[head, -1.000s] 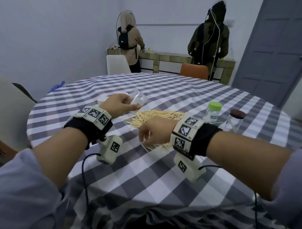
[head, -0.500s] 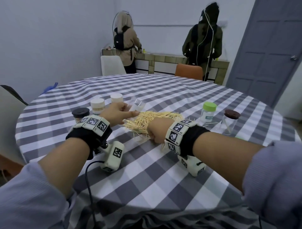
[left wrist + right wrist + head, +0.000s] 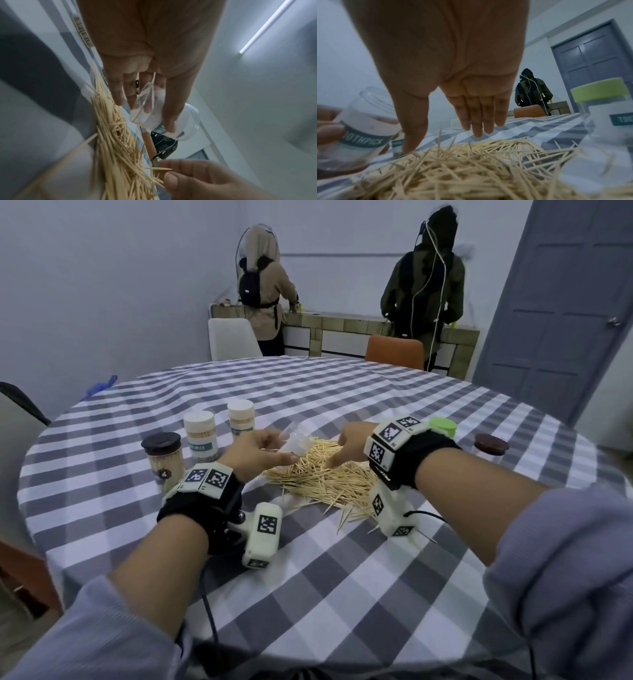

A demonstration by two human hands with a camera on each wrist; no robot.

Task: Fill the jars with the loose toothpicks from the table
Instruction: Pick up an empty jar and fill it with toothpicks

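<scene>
A heap of loose toothpicks (image 3: 322, 477) lies on the checked tablecloth (image 3: 308, 594). My left hand (image 3: 270, 448) grips a clear, lidless jar (image 3: 297, 442) tilted just above the heap's left end; the label reads TOOTHPICK (image 3: 356, 129). In the left wrist view the thumb and fingers (image 3: 173, 108) wrap the jar (image 3: 154, 116). My right hand (image 3: 337, 455) reaches down onto the heap from the right. Its fingers (image 3: 476, 121) are straight and its thumb tip touches the toothpicks (image 3: 471, 169).
At the left stand a dark-lidded jar (image 3: 161, 460) and two white-topped jars (image 3: 200, 436), all full of toothpicks. A green-lidded jar (image 3: 443, 426) and a brown-lidded jar (image 3: 490, 444) stand right of the heap. Two people work at a far counter, with chairs behind the table.
My right hand has moved from the heap's near edge forward onto its top, and its curled fingers have straightened. The left hand still holds the jar by the heap.
</scene>
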